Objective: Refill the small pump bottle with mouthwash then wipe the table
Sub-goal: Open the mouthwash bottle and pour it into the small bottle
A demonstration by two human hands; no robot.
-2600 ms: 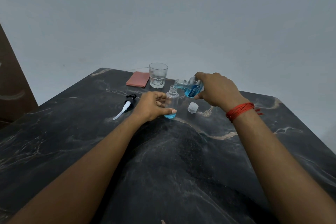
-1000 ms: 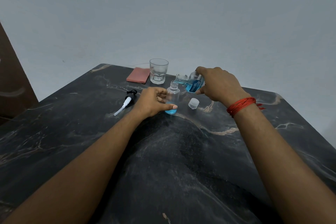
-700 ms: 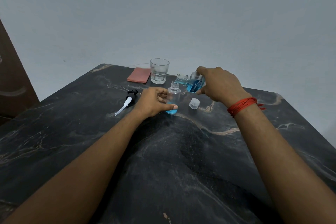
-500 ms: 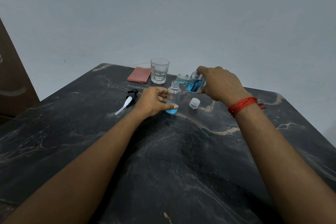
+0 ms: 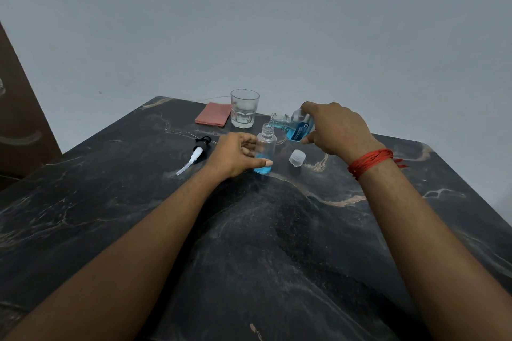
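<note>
1. Mouthwash, a pool of blue liquid, sits only in the bottom of the small clear plastic pump bottle (image 5: 265, 151), so by my judgement the refill is well short of done.
2. Furthest left on the dark marbled tabletop (image 5: 110, 202) lies the black pump head with its white dip tube (image 5: 195, 154), off the bottle and not yet screwed back on.
3. Behind it, a folded pink cloth (image 5: 214, 117) lies flat beside an empty clear drinking glass (image 5: 245, 108); I take the cloth to be for the wiping, which has not begun.
4. My left hand (image 5: 235, 156) steadies the small bottle upright on the tabletop, fingers (image 5: 266, 163) curled around its lower half.
5. A white screw cap (image 5: 297, 158) rests on the tabletop just right of the small bottle.
6. My right hand (image 5: 336, 129) grips the larger clear mouthwash bottle (image 5: 295, 126) tipped on its side, its open neck just over the small bottle's mouth; whether liquid is flowing I cannot tell.
7. Left, as I judge it: finish filling, recap the large bottle, refit the pump, wipe.
</note>
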